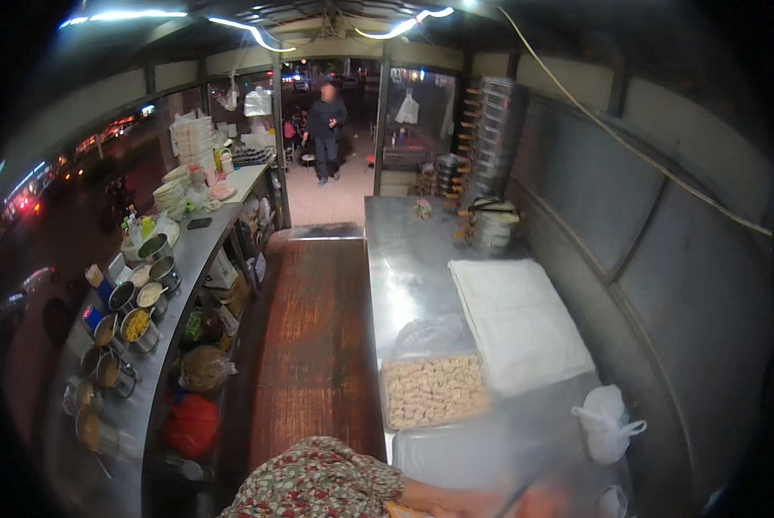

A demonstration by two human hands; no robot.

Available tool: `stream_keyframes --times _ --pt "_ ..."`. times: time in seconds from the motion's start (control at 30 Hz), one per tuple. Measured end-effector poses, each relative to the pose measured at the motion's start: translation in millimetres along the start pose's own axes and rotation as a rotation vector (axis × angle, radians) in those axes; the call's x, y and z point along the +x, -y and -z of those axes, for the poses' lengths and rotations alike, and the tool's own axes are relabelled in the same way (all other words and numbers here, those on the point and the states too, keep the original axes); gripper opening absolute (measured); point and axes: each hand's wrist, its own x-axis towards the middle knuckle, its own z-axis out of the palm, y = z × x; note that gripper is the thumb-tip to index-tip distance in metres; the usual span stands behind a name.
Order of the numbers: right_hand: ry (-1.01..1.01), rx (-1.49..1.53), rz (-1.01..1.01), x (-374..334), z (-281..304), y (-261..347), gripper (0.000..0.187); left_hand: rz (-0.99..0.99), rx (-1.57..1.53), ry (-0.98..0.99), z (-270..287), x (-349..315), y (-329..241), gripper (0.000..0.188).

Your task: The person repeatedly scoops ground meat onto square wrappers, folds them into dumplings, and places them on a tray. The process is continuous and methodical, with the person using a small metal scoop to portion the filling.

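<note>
Head camera gives me the small pale pieces [436, 388] spread in a shallow tray [383, 399], low on the right-hand steel table [413, 229]. Below it lies a pale, flat surface [452, 457], and a bare forearm [434, 498] reaches rightward from a patterned sleeve [318, 481] at the lower edge. Haze blurs my view of the skin past it; I cannot tell whether one hand or both are there, how the fingers stand, or what they hold. A knotted white bag [605, 423] sits on the table's wall side; crumpled clear plastic [428, 337] and a folded white cloth [521, 319] lie just beyond the tray. Farther off I see a tall stack with wooden handles [493, 138]. Across the worn reddish floor [305, 345], the left counter [167, 367] carries metal pots, one holding yellow bits [136, 325], a dark phone [199, 223] and stacked dishes [195, 142]. A red bag [190, 425] is beneath. Beyond the doorway stands a person in dark clothes [325, 125].
</note>
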Motion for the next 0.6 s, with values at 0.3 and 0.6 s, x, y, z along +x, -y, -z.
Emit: stream_keyframes --times 0.3,0.6 --pt "0.206 0.009 -0.036 -17.9 -59.2 18.0 0.022 -0.160 -0.386 -0.355 1.4 -94.8 -40.8 0.039" --pt "0.271 0.038 -0.096 -51.8 -84.1 15.0 0.021 -0.400 -0.555 0.131 -56.8 -149.8 -111.7 0.046"
